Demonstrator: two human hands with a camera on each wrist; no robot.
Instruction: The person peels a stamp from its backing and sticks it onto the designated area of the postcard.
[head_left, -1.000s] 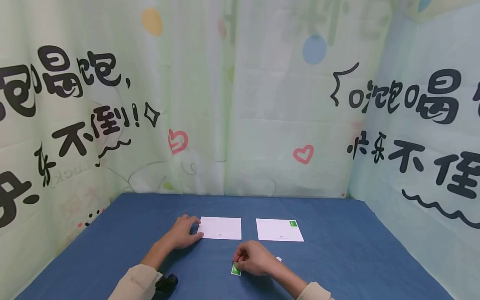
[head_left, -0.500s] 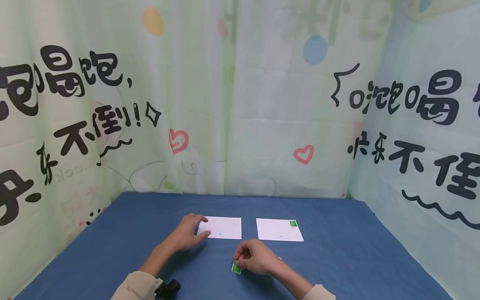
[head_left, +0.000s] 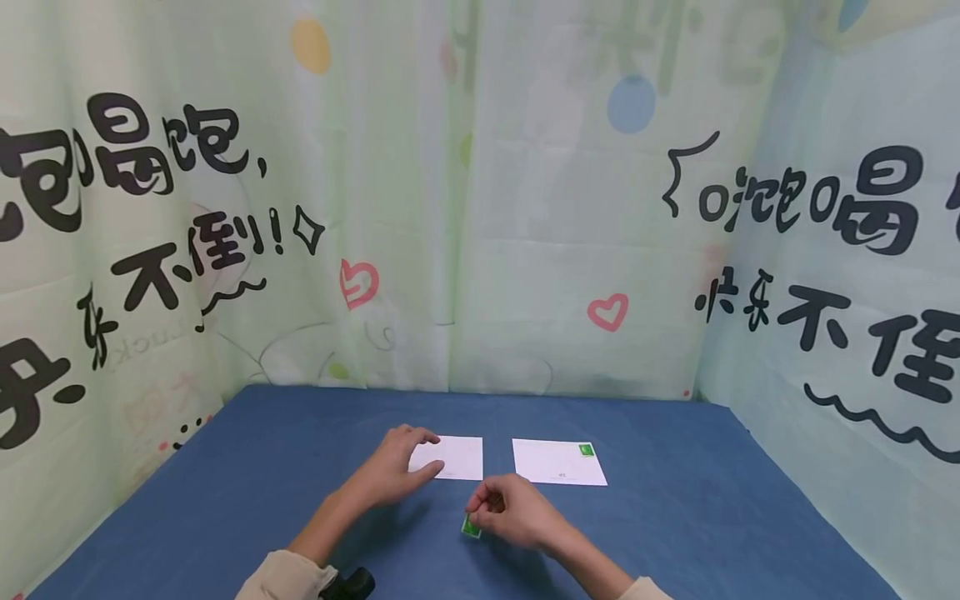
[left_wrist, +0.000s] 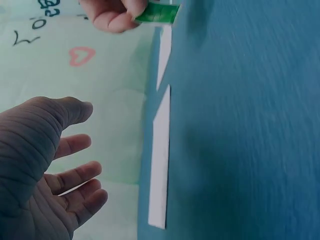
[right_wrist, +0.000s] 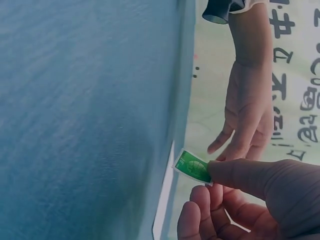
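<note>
My right hand (head_left: 513, 510) pinches a green postage stamp (right_wrist: 192, 166) with a white border between thumb and fingers, raised off the table. In the head view that stamp (head_left: 471, 527) shows just below the fingertips. My left hand (head_left: 393, 467) is held in the air with thumb and fingers apart and holds nothing. From the head it covers the left end of one white card (head_left: 461, 458); the left wrist view shows this hand (left_wrist: 55, 175) apart from the cards. A second white card (head_left: 555, 462) lies to the right, bearing a green stamp (head_left: 587, 450) in its upper right corner.
A blue cloth (head_left: 675, 500) covers the table. Printed curtains (head_left: 525, 250) stand along its back and sides. A black object (head_left: 348, 583) sits at the left wrist by the sleeve.
My left hand has moved right from the left card's edge, now hiding more of that card. My right hand has risen slightly with the stamp. The cards have stayed in place.
</note>
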